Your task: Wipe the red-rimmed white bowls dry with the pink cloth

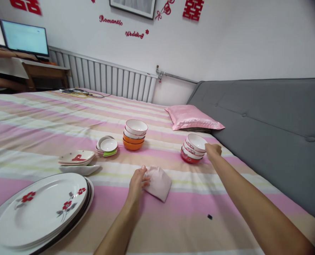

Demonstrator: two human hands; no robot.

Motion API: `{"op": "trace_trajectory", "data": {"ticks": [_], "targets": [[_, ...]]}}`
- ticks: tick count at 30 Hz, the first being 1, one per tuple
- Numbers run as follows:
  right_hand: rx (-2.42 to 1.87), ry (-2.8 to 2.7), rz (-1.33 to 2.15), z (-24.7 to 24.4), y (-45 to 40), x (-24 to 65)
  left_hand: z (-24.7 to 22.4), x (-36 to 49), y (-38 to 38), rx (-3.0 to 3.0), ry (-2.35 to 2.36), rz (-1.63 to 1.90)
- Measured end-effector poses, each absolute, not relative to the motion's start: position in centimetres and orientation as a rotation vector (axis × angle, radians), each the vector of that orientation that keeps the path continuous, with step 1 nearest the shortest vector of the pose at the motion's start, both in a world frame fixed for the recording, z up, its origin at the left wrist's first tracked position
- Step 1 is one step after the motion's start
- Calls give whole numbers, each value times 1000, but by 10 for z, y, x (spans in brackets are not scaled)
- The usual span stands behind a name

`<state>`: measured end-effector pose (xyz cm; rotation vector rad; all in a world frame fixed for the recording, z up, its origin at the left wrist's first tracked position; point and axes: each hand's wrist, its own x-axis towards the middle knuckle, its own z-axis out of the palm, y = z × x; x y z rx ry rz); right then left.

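My left hand (138, 180) grips the left side of a folded pale pink cloth (159, 183) just over the bedspread. My right hand (213, 151) is closed at the right rim of the top white bowl (197, 141) in a stack. Beneath that bowl are patterned white bowls, with a red bowl (189, 158) at the bottom. To the left stands another stack, with white bowls (136, 127) above orange bowls (133, 143).
Small dishes (109, 145), oblong dishes (77, 157) and a pile of large flowered plates (45, 209) sit on the left. A small black object (210, 216) lies near the front. Behind are a pink pillow (192, 117), grey headboard (266, 113) and cables (80, 93). Another person's arm (8, 53) rests at a desk.
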<state>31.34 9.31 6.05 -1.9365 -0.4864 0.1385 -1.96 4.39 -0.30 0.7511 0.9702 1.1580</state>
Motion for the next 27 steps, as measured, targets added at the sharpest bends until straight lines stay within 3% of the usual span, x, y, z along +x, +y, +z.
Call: {"op": "trace_trajectory", "data": {"ticks": [6, 16, 27], "targets": [[-1994, -723, -49, 72, 111, 275, -7, -22, 48, 752, 990, 1153], [-1710, -1742, 102, 74, 174, 128, -4, -29, 46, 728, 986, 1233], [-1856, -1916, 88, 58, 215, 59, -6, -36, 49, 670, 1012, 1257]]}}
